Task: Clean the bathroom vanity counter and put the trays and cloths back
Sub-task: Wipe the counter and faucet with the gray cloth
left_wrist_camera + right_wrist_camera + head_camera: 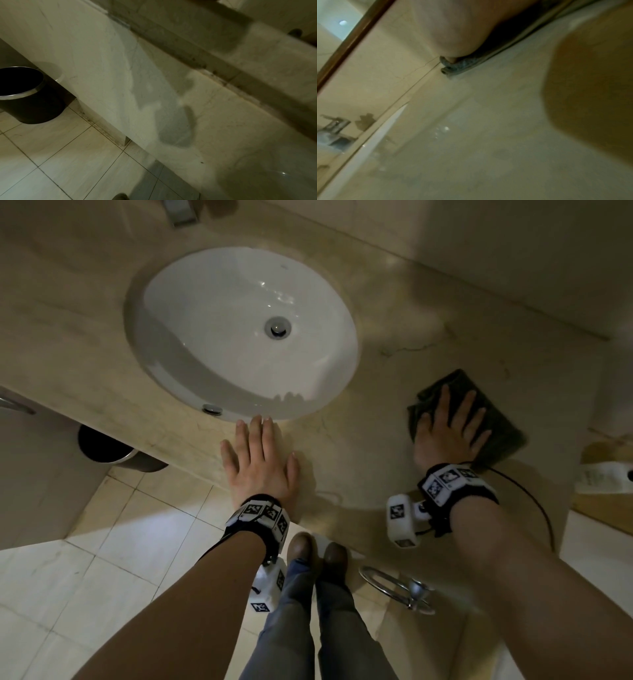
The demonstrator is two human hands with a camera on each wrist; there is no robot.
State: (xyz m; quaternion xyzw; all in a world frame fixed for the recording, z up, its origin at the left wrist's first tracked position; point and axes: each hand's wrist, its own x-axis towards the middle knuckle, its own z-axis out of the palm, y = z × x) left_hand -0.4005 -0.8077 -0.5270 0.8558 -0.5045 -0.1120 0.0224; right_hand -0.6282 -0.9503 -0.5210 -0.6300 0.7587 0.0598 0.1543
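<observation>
The right hand (448,429) lies flat with fingers spread, pressing down on a dark folded cloth (479,412) on the shiny beige stone counter (394,364), right of the white oval sink (212,313). The left hand (260,460) rests flat and spread on the counter's front edge.

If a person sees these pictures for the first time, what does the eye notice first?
First, the white oval sink, bright against the dim beige counter. Next, the right hand pressing flat on a dark folded cloth to the right of the sink, while the left hand rests flat on the counter's front edge. A black bin stands on the floor at left.
</observation>
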